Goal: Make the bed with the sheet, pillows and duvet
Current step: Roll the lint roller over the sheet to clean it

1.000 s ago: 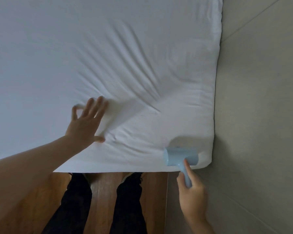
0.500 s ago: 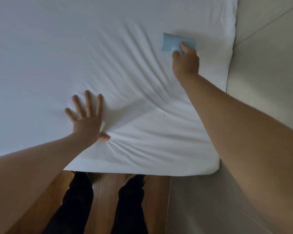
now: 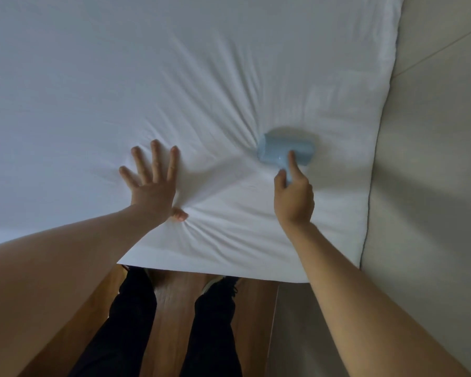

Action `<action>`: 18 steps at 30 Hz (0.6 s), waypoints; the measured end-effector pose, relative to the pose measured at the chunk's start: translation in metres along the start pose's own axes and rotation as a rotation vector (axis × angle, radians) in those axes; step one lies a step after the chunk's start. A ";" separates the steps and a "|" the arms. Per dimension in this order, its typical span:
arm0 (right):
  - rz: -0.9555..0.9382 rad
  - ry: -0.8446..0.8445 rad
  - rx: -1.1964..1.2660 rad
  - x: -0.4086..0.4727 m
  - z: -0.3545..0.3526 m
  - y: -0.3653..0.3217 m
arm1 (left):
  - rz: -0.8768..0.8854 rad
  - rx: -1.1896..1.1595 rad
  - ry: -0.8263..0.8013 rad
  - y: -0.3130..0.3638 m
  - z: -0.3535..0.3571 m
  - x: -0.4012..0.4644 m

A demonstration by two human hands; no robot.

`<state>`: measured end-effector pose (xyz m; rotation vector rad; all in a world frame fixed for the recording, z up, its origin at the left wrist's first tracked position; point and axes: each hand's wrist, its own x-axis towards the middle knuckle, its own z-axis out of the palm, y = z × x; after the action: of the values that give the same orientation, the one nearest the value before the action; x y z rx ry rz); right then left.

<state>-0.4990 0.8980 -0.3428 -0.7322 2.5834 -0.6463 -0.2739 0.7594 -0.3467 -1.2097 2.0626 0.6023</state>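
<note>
Head view: right hand (image 3: 292, 198) grips roller (image 3: 286, 153), barrel crosswise on sheet (image 3: 174, 77).

The right hand (image 3: 292, 198) comes back toward the person from its far reach half a second ago, drawing the light blue roller (image 3: 286, 151) down the white sheet (image 3: 229, 77) from about 1 o'clock to 3 o'clock of the left hand (image 3: 154, 186). The roller head now lies on the sheet where creases gather at its 9 o'clock end. The fan of wrinkles now converges there instead of under the earlier far position.
</note>
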 end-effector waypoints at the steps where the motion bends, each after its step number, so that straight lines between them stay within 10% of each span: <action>1: -0.013 0.014 0.007 -0.009 0.001 0.006 | 0.002 0.002 -0.001 0.000 0.000 0.000; 18: -0.066 0.023 -0.054 -0.138 -0.009 0.062 | 0.080 0.048 0.032 -0.018 0.003 0.005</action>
<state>-0.4181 1.0255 -0.3360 -0.8351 2.6166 -0.6108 -0.2590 0.7502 -0.3538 -1.1210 2.1484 0.5706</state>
